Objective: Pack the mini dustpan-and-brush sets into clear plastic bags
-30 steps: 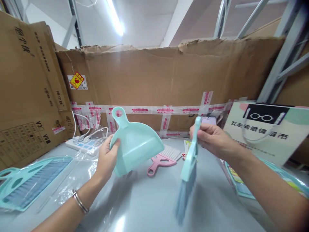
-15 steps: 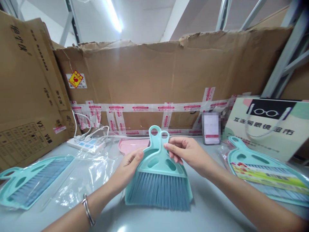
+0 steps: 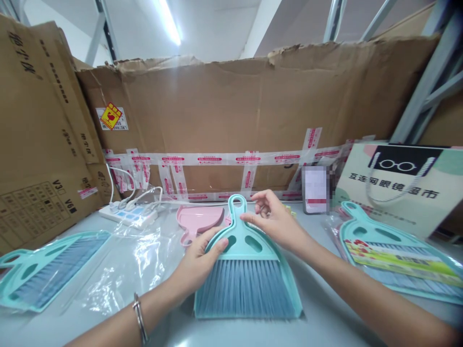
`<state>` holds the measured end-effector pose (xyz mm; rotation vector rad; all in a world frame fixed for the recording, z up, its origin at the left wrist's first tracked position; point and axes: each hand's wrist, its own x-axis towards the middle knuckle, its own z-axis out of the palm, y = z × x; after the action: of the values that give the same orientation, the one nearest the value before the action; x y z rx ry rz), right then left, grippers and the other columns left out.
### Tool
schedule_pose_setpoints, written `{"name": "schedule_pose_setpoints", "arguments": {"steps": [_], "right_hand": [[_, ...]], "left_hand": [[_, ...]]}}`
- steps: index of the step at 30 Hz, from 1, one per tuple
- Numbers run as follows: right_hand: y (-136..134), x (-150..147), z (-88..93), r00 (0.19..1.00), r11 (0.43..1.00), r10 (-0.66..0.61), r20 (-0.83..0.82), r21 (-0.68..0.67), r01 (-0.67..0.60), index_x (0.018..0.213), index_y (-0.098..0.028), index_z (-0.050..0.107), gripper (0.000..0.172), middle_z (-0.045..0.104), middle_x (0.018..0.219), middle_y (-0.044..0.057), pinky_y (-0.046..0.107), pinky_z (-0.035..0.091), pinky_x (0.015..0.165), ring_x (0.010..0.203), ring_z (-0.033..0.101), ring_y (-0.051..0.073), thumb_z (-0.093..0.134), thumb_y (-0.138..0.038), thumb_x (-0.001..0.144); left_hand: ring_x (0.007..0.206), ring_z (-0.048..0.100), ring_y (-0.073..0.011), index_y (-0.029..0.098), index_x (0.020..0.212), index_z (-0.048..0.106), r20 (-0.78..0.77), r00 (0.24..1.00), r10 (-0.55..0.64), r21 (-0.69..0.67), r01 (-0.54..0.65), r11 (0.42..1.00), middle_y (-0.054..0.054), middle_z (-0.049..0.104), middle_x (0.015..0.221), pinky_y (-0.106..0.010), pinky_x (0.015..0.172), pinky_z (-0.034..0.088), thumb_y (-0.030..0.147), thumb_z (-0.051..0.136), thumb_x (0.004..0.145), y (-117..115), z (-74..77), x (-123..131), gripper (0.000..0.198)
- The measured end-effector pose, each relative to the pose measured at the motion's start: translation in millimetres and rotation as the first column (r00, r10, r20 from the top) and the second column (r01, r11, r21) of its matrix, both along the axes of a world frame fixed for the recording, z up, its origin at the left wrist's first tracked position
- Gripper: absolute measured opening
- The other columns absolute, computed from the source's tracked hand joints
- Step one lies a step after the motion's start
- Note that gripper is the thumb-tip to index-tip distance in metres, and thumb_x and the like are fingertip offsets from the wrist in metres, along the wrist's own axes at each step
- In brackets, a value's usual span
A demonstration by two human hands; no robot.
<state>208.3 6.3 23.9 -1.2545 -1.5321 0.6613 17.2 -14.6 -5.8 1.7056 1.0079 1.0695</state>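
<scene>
Teal brush (image 3: pixel 241 243) nested in dustpan (image 3: pixel 295 300) on table (image 3: pixel 325 320), handles stacked. Step, seemingly: seating brush in dustpan. Person's left hand (image 3: pixel 198 264) clasps left edge, thumb on brush. Person's right hand (image 3: pixel 278 224) half open, fingertips pinching handles. Next calls for pressing handles flush.

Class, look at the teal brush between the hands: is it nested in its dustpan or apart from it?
Nested. The brush lies flat inside the dustpan, handles aligned, left hand and right hand on it.

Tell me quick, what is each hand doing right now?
Left hand: closed on the left edge of the teal brush-and-dustpan set.
Right hand: open, thumb touching its handle.
</scene>
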Motion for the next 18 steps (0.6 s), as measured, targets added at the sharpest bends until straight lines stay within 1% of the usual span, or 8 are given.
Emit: {"name": "schedule_pose_setpoints", "arguments": {"steps": [2,4,5,6,8,12,16,18], "right_hand": [[0,2,0.7,0.958,0.951,0.252,-0.136,-0.148,-0.272,0.095,-0.018,0.057,0.043,0.062,0.084,0.002,0.03,0.048,0.069,0.072,0.058,0.014,0.071,-0.044,0.063],[-1,1,0.5,0.846,0.819,0.441,-0.299,-0.252,-0.516,0.094,-0.016,0.062,0.044,0.066,0.087,0.004,0.031,0.049,0.073,0.075,0.061,0.016,0.071,-0.046,0.064],[-2,0,-0.2,0.807,0.774,0.466,-0.364,-0.275,-0.571,0.093,-0.016,0.063,0.045,0.067,0.085,0.005,0.031,0.049,0.072,0.073,0.062,0.016,0.072,-0.047,0.062],[-2,-1,-1.4,0.793,0.761,0.45,-0.412,-0.288,-0.581,0.091,-0.015,0.065,0.046,0.068,0.082,0.004,0.029,0.049,0.07,0.07,0.062,0.015,0.074,-0.047,0.059],[-2,-4,-4.4,0.807,0.781,0.371,-0.46,-0.315,-0.539,0.088,-0.013,0.067,0.047,0.068,0.075,0.004,0.027,0.048,0.064,0.064,0.061,0.014,0.077,-0.045,0.055],[-1,-7,-10.2,0.836,0.803,0.286,-0.468,-0.359,-0.475,0.086,-0.013,0.07,0.046,0.068,0.068,0.004,0.025,0.048,0.059,0.061,0.061,0.014,0.079,-0.044,0.053],[-2,-12,-12.9,0.854,0.827,0.282,-0.437,-0.34,-0.447,0.087,-0.013,0.071,0.046,0.069,0.07,0.004,0.025,0.048,0.059,0.061,0.061,0.014,0.077,-0.046,0.055],[1,-9,-12.0,0.843,0.809,0.332,-0.422,-0.331,-0.485,0.091,-0.014,0.07,0.047,0.07,0.075,0.004,0.027,0.049,0.063,0.064,0.062,0.015,0.075,-0.049,0.059]], "left_hand": [[0.112,0.055,-0.0237,0.024,0.109,0.065,-0.016,1.0,0.009,0.001,-0.009,1.0,-0.005,0.064,0.116,-0.04,0.1,0.04,0.041,0.055,0.08,0,0.7,-1,0.034],[0.115,0.052,-0.0232,0.023,0.111,0.063,-0.043,0.999,0.015,-0.018,-0.016,1.0,-0.004,0.063,0.118,-0.038,0.102,0.038,0.04,0.054,0.081,1,0.9,-2,0.036],[0.117,0.051,-0.0229,0.023,0.113,0.062,-0.053,0.999,0.012,-0.031,-0.014,0.999,-0.004,0.062,0.12,-0.037,0.102,0.038,0.04,0.054,0.082,1,0.5,-2,0.037],[0.118,0.05,-0.0226,0.022,0.115,0.061,-0.059,0.998,0.005,-0.042,-0.007,0.999,-0.004,0.061,0.122,-0.036,0.102,0.037,0.04,0.053,0.082,2,-0.1,-3,0.038],[0.119,0.05,-0.022,0.022,0.117,0.06,-0.06,0.998,-0.017,-0.049,0.014,0.999,-0.004,0.058,0.126,-0.034,0.102,0.037,0.04,0.052,0.083,4,-2.2,-3,0.04],[0.118,0.051,-0.0217,0.022,0.117,0.06,-0.056,0.997,-0.045,-0.044,0.043,0.998,-0.004,0.054,0.131,-0.033,0.101,0.038,0.04,0.052,0.083,6,-5.9,-2,0.039],[0.116,0.052,-0.0221,0.021,0.116,0.06,-0.045,0.999,-0.012,-0.077,0.008,0.997,-0.005,0.058,0.127,-0.033,0.099,0.038,0.039,0.054,0.082,6,-5.1,-2,0.039],[0.114,0.053,-0.0224,0.021,0.113,0.062,-0.04,0.999,0.002,-0.095,-0.006,0.995,-0.004,0.061,0.123,-0.033,0.098,0.039,0.038,0.056,0.08,7,-3.2,-2,0.038]]}}
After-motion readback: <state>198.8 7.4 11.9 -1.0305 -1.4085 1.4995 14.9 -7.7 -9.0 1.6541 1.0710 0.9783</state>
